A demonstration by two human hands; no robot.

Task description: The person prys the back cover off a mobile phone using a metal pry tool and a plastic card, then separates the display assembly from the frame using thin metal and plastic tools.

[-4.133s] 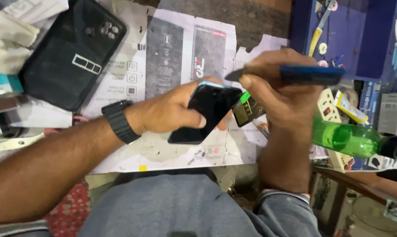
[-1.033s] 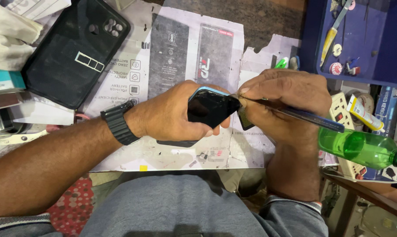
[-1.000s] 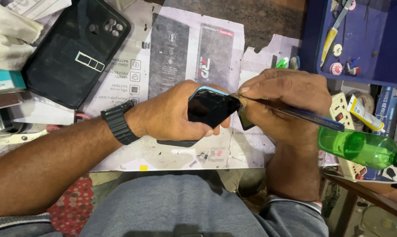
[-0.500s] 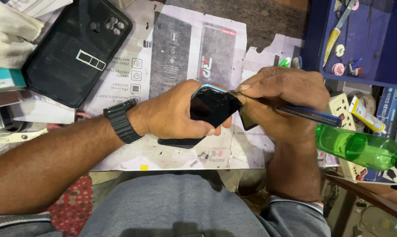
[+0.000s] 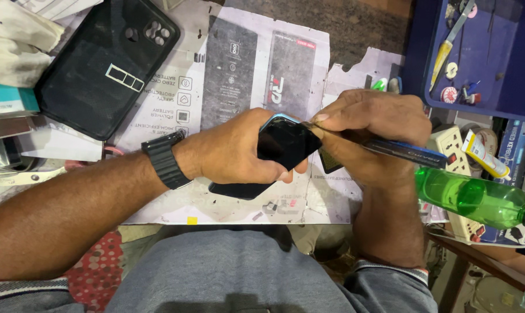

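Left hand grips a black glossy smartphone; right hand pinches a blue-handled metal tool against its edge.

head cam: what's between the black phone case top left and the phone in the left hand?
In the head view, only printed paper sheets on the bench lie between the black phone case and the phone held by the left hand.

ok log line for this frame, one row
left hand: holds phone | right hand: blue tool tip at phone edge | black case: on table
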